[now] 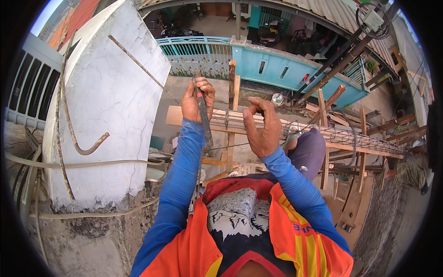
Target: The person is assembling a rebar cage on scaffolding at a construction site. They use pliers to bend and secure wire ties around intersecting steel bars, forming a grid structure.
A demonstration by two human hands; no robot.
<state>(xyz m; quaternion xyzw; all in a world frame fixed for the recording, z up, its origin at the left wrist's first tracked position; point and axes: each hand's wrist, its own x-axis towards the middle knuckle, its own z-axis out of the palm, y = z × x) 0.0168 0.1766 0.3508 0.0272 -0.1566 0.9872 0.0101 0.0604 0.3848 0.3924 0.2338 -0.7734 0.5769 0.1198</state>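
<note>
My left hand (pixel 197 99) is closed around a dark, narrow tool with a red band (pixel 203 115); its exact kind does not show clearly. The tool slants down past my wrist. My right hand (pixel 263 127) is raised to the right of it, fingers loosely curled. A gap shows between thumb and forefinger, and I see nothing held there. Beyond and below both hands runs a long cage of steel reinforcing bars (pixel 341 137), lying along a wooden plank (pixel 175 115). Below the tool, a thin wire or rod (pixel 230 147) stretches toward my right wrist.
A cracked white masonry slab (pixel 110 106) rises at my left, with a hooked bar (pixel 87 150) and a straight bar (pixel 140 64) in front. Wooden posts (pixel 324 161) stand by the plank. A turquoise wall (pixel 295 71), a slanting pole (pixel 334 67) and a bucket (pixel 278 99) lie beyond.
</note>
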